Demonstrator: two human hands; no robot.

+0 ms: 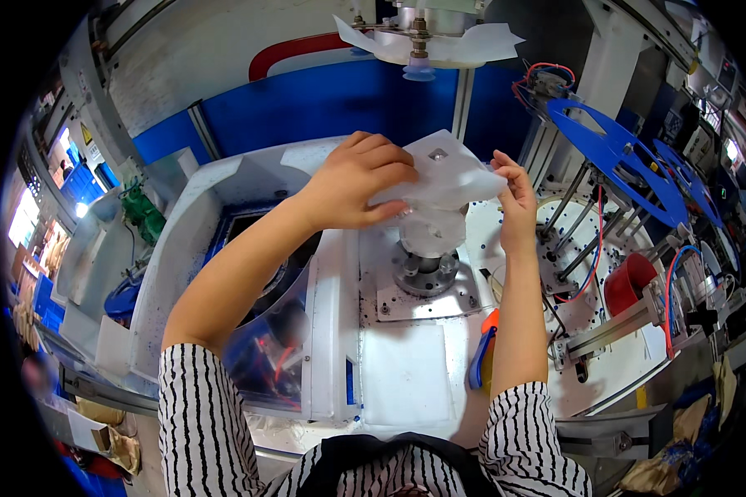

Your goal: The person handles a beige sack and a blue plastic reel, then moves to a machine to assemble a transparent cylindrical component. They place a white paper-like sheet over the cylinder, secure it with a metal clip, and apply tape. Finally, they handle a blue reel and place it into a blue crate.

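"Where was the plastic?"

"The translucent white plastic sheet [456,180] was in front of the person, at the middle of the view, above a round metal flange [423,278]. It looked creased, and a clear, rounded piece [433,234] showed just beneath it, over the flange."

"And the left hand [360,182]?"

"It came in from the left, with fingers bent over the sheet's left side and the thumb underneath, gripping that edge."

"What about the right hand [515,196]?"

"It was upright at the sheet's right corner, its fingers partly curled and the corner overlapping it. Whether the fingers pinched the plastic could not be told."

"What lay close by?"

"The flange stood on a square metal plate [396,310]. Nearer the person, a flat white rectangle [408,373] lay on the work surface, with a blue-and-orange tool [480,358] to its right, beside the right forearm."

"And farther out?"

"Right of the hands were a large blue disc [584,137] with cutouts and a red cylinder [628,284]. To the left stood a white housing [170,269] with curved walls. Overhead, a suction cup [419,70] hung beside another white sheet [487,43]."

"The clothing?"

"Black-and-white striped sleeves [203,418]."
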